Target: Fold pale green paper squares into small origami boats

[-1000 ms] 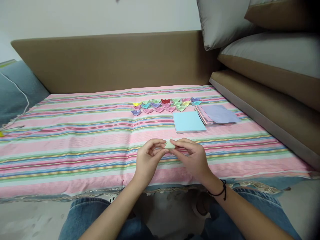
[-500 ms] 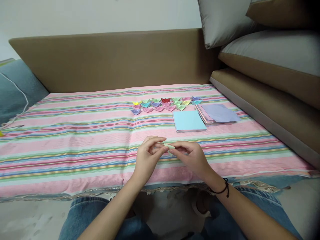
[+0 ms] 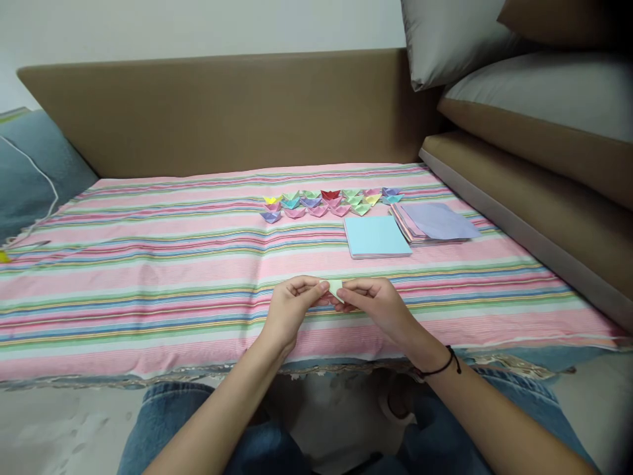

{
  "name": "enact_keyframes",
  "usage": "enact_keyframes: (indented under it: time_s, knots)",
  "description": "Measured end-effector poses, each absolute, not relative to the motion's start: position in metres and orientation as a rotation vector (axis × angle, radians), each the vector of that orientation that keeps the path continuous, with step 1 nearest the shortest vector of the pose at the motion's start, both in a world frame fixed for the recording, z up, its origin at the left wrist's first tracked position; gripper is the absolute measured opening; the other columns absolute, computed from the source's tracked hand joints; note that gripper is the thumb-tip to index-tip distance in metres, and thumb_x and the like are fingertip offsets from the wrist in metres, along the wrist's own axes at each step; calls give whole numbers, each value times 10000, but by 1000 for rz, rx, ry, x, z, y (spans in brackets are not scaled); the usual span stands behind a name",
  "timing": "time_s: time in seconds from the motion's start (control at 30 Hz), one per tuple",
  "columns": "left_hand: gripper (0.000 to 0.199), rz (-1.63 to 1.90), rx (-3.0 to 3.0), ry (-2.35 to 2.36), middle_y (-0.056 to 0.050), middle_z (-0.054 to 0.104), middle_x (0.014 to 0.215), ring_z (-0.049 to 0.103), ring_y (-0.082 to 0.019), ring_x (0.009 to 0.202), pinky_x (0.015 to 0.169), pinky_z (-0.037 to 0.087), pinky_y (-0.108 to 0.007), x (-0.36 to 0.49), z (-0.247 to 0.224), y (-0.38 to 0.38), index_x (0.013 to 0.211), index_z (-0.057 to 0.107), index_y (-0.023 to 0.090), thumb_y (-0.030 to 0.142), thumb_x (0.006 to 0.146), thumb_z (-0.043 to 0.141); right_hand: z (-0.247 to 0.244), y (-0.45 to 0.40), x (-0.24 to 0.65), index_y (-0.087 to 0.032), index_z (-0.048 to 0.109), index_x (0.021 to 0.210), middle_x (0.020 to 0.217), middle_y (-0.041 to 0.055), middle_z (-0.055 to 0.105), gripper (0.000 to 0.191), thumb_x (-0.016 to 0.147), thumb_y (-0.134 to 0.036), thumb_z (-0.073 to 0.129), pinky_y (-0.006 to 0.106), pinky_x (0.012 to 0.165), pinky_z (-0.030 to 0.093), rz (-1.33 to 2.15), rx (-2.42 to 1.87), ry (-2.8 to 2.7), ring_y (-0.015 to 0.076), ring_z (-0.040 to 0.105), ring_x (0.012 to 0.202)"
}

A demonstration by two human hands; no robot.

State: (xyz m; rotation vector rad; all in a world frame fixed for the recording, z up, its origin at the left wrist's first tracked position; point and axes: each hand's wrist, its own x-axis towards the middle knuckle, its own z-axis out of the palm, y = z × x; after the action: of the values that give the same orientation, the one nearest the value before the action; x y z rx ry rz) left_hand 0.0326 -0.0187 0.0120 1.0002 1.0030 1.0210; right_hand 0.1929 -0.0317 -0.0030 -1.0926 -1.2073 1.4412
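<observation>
A small piece of pale green folded paper [image 3: 335, 287] is held between my two hands, above the near part of the striped cloth. My left hand [image 3: 295, 302] pinches its left side between thumb and fingers. On the other side, my right hand [image 3: 376, 298] grips the right edge with thumb and fingertips. The paper shows a pointed, roughly triangular face; its back is hidden by the fingers. Beyond the hands lies a square stack of light blue paper [image 3: 377, 236]. Folded paper boats [image 3: 330, 195] in several colours stand in rows farther back.
A fanned stack of paper with a purple sheet [image 3: 440, 220] on top lies right of the blue stack. Large cushions [image 3: 534, 99] are piled at the right. A brown backboard [image 3: 222, 119] rises behind the striped cloth [image 3: 198, 277]. Yellow-handled scissors [image 3: 4, 256] lie far left.
The folded paper has turned so a broader pointed face shows. My left fingers, raised and spread before, have closed in around it. The view has shifted slightly.
</observation>
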Motion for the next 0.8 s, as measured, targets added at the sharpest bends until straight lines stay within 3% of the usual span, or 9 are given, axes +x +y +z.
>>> enact_keyframes:
  time_s: [0.27,0.5,0.8]
  knots:
    - [185,891,1020,996,-9,636,663,634,-145,651,667,524,-286,32,17,-19,724,640,140,302,666,709,-4,-31,194,-150,687,672,596,31,663,254,726,-397,665,252,546,489,1431,-1067,-1335,132,603,546]
    - [186,1001,1120,1009,-3,614,590,593,-124,526,569,474,-249,32,14,-17,663,643,126,303,661,699,-7,-32,192,-154,685,734,671,33,683,280,799,-411,593,266,612,510,1598,-979,-1233,148,650,632]
    - [173,1013,1020,947,22,569,639,565,-88,562,591,466,-212,34,13,-19,718,602,144,296,691,680,-5,-32,191,-181,713,790,677,21,698,191,737,-360,672,261,612,504,1515,-984,-1204,148,652,637]
